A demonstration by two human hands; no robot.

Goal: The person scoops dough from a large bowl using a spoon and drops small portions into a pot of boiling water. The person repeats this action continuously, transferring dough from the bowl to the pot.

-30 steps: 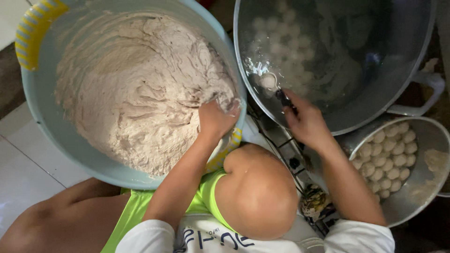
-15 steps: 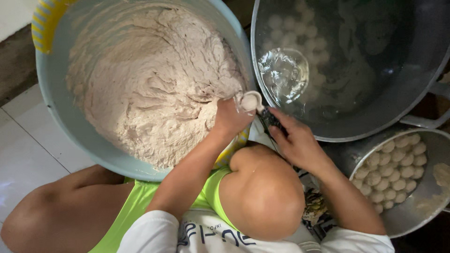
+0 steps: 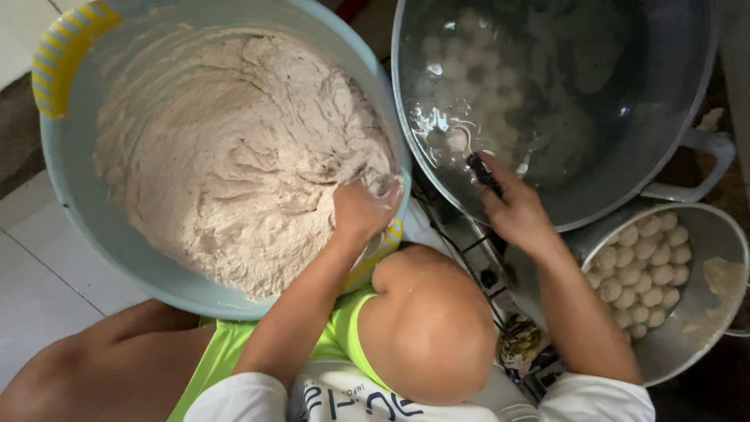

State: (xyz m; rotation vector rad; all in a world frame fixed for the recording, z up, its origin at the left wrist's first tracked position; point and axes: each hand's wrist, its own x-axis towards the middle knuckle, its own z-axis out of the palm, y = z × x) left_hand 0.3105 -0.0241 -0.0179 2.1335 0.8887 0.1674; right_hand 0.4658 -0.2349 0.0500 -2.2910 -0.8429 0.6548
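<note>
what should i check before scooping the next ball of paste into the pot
1. Left hand in the pale paste at the rim of the blue tub: ok.
2. Paste left in the tub: ok, plenty.
3. Right hand gripping a dark handle over the big metal pot: ok; the tool's end is under the water, cannot tell.
4. Balls floating in the pot, with room for more: ok.
5. Bowl of finished balls within reach on the right: ok.
6. Heat under the pot: cannot tell.
</note>
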